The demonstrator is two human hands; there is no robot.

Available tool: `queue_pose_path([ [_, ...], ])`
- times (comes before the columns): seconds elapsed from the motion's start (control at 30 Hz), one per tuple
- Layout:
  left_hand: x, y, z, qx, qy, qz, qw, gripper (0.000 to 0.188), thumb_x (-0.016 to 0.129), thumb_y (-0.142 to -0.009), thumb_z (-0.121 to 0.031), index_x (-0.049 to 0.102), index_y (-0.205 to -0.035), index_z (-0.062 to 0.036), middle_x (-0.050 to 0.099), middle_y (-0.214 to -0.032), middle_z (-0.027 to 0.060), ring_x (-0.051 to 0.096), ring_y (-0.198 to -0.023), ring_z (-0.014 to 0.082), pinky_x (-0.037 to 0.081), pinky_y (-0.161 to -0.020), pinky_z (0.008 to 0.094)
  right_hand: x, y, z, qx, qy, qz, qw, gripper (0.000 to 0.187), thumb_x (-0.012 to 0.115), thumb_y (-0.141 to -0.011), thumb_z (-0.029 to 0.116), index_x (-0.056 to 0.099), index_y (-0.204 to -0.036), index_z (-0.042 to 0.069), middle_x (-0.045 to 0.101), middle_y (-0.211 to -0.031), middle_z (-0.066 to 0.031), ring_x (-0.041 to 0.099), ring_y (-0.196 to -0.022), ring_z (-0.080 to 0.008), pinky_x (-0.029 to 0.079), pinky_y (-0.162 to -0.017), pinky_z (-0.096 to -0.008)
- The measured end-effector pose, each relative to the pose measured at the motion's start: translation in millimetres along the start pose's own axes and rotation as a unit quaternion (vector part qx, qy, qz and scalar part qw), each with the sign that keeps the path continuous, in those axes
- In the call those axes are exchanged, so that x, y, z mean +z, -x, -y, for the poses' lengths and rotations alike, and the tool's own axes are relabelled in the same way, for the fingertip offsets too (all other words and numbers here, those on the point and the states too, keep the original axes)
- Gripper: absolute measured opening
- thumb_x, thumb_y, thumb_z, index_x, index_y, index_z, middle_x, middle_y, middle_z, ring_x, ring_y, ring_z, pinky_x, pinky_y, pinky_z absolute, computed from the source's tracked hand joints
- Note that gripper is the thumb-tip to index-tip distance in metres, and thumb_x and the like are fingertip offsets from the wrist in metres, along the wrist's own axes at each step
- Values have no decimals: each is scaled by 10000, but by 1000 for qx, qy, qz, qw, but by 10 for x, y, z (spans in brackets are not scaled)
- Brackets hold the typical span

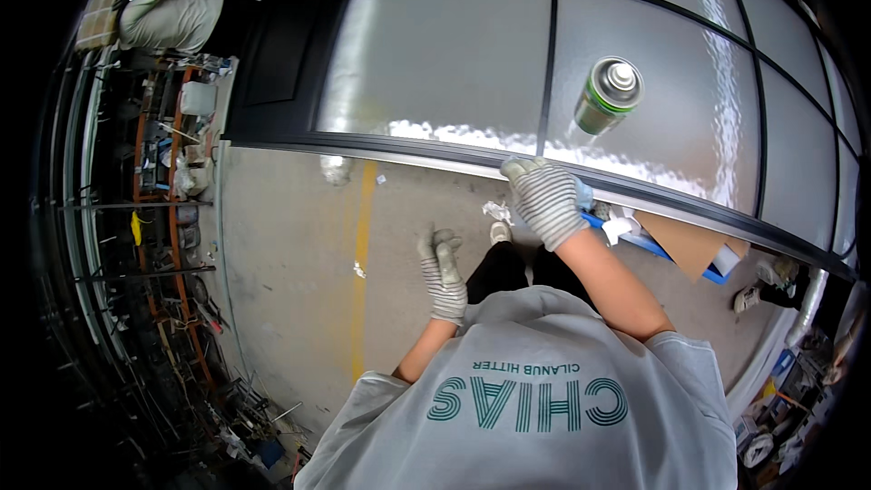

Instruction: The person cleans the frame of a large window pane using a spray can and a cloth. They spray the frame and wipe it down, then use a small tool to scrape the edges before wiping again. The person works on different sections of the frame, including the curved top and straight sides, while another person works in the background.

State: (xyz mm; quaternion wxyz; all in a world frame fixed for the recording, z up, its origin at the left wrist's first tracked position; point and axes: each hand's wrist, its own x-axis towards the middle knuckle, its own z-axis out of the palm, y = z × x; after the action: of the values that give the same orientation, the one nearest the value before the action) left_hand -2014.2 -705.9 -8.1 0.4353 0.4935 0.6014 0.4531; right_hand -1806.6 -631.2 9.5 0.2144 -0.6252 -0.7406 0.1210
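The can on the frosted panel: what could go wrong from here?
The can stands unheld on the frosted panel, so a knock might topple it; the right hand is at the panel's near edge. The crumpled white scrap on the floor by the shoe could get underfoot.

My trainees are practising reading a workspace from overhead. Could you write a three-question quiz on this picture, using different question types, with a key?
1. Which hand is at the near edge of the black-framed panel?
2. True or false: the spray can stands on the floor.
3. Fill in: a ____ stripe is marked on the floor.

Key:
1. The right hand; the left hand is away from it.
2. False; it stands on the panel.
3. Yellow.
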Motion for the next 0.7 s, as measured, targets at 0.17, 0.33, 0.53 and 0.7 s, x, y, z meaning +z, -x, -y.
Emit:
queue_pose_path([
  [0.17, -204, -174, 124, 39, 1, -1, 999, 524, 432, -992, -352, 333, -1387, -23, 528, -1086, 134, 554, -920, 187, 452, -867, 335, -249, 540, -454, 7, -36, -155, 987, 176, 623, -756, 80, 624, -926, 124, 675, -847, -68, 634, -766, -276, 511, -669, -406],
  [0.33, -540, -317, 53, -26, -9, -32, 999, 529, 405, -1003, -365, 327, -1389, -11, 527, -1097, 138, 558, -929, 200, 455, -879, 346, 19, 175, 9, 29, 24, -110, 993, 198, 633, -756, 88, 625, -950, 130, 669, -879, -71, 633, -792, -278, 513, -707, -405],
  [0.53, -693, -745, -10, 3, 0, -6, 1000, 514, 372, -1009, -331, 320, -1385, 15, 531, -1111, 148, 566, -939, 211, 464, -880, 362, 1047, -1022, 700, -62, -66, 0, 996, 181, 546, -785, 74, 600, -954, 111, 650, -937, -87, 620, -907, -264, 515, -787, -388],
  [0.7, -1116, -820, 118, -4, -22, -30, 999, 527, 372, -1009, -341, 329, -1373, 38, 532, -1103, 147, 572, -941, 204, 468, -884, 350, 503, -409, 616, 56, -5, -70, 996, 217, 598, -769, 85, 631, -977, 132, 685, -933, -59, 636, -822, -269, 515, -751, -382],
])
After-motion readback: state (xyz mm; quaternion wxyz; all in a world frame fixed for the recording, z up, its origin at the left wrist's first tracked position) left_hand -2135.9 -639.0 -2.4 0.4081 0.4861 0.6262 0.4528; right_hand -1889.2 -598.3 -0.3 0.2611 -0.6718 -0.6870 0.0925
